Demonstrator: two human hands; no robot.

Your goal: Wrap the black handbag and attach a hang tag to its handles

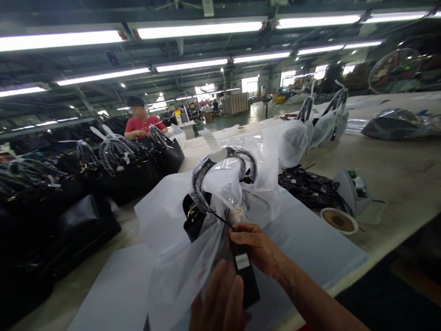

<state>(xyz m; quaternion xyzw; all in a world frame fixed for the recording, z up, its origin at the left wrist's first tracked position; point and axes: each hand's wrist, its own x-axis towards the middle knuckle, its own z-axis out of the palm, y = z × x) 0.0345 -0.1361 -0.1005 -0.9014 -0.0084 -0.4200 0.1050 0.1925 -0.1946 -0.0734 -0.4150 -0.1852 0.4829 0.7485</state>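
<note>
A black handbag (193, 216) lies on white sheets in front of me, partly covered by clear plastic and white wrapping. Its handles (199, 177) are wrapped in plastic and arch upward. A black hang tag (248, 280) with a white label hangs from a black cord attached near the handle. My right hand (253, 246) pinches the tag's top end where the cord meets it. Just left of the tag, my left hand (220, 296) is blurred, with its fingers extended and nothing visible in them.
Many black handbags (138, 174) crowd the left side. Wrapped bags (292, 138) stand at the back right. A pile of black tags (310, 188), a round bowl (339, 220) and a grey box (349, 188) sit at right. A person in red (144, 124) stands beyond.
</note>
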